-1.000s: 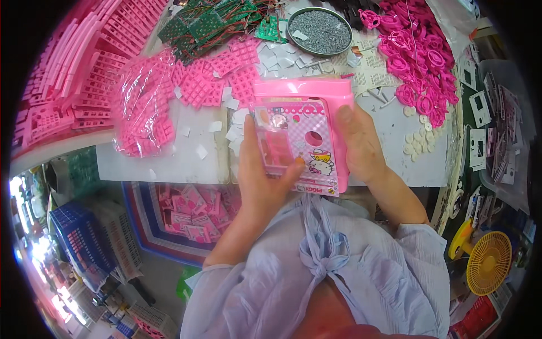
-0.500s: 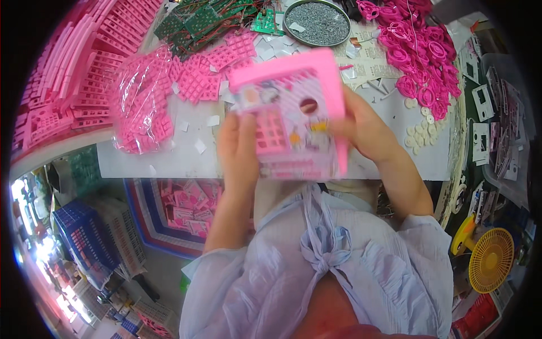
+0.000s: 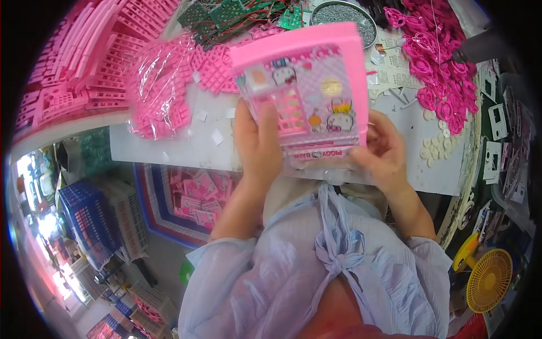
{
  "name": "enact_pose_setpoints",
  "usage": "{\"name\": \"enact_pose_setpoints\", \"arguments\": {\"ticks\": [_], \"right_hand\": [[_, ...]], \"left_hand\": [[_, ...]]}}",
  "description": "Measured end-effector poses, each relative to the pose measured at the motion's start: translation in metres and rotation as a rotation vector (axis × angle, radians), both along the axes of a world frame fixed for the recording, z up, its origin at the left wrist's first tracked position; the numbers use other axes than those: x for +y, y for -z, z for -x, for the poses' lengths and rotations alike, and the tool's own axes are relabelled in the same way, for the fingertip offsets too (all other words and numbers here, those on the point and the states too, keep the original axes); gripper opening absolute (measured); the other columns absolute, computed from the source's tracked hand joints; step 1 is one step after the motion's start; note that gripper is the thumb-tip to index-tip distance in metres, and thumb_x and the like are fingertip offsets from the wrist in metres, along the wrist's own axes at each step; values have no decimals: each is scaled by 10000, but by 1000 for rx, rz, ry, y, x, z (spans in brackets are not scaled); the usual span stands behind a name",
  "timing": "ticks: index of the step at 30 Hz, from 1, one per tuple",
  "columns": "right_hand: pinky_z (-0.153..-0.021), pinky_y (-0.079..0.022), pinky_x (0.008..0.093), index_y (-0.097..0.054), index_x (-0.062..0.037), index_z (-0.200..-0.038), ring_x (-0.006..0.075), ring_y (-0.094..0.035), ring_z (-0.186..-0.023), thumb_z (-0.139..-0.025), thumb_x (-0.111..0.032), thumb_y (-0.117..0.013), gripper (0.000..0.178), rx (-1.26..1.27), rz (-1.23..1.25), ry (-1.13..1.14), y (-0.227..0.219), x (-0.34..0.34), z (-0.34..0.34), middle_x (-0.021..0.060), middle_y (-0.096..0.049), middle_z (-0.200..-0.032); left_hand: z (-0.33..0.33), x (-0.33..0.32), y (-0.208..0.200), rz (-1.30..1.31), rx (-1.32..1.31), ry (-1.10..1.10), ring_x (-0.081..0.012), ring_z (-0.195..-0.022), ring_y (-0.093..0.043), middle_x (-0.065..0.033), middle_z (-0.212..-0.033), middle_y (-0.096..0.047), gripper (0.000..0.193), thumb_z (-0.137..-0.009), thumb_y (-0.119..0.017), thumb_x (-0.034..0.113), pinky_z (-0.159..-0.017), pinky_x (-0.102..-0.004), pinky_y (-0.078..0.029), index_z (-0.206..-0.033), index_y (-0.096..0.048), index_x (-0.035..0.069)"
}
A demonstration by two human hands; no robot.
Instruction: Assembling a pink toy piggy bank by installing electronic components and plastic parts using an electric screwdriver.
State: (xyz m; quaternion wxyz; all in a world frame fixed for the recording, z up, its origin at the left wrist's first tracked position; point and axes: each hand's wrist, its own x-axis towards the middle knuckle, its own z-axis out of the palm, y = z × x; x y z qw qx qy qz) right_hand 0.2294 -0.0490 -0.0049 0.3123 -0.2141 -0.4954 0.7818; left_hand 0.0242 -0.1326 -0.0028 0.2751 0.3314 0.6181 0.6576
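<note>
Both my hands hold a pink plastic toy panel above the table's near edge. It bears a printed cartoon picture, a grid of keypad openings and a round, pale yellow spot. My left hand grips the left edge, its thumb lying over the keypad grid. At the lower right corner, my right hand has curled fingers behind the edge and its thumb near the front. The panel's back is hidden, and so are most of the left fingers.
Pink keypad pieces in a clear bag lie left of the panel. Green circuit boards and a round tin of small metal parts stand behind. Coiled magenta cords and white discs lie right. A yellow fan stands lower right.
The panel has swung up and tilted, and its picture is less blurred. My right hand has slid from the right edge down to the lower corner. The whole view has shifted slightly.
</note>
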Motion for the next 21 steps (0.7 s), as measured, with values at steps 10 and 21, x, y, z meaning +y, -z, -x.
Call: {"name": "enact_pose_setpoints", "arguments": {"ticks": [10, 21], "right_hand": [[-1019, -511, 342, -427, 69, -1460, 221, -625, -1214, -864, -5, -758, 685, 63, 19, -28, -9, 4, 1, 160, -624, -1331], [-964, -544, 342, -529, 67, -1398, 229, -691, -1104, -828, -19, -734, 612, -65, -389, -53, -25, 1, 1, 176, -683, -1241]], "left_hand": [[1, -2, 8, -2, -264, -31, -154, -985, -655, -102, -1157, -657, 408, -1114, -393, 315, -861, -315, -537, -1342, -518, 0], [1, -2, 23, 53, -135, -107, -166, -1052, -656, -125, -1235, -643, 434, -1123, -364, 306, -900, -326, -534, -1397, -482, -9]]}}
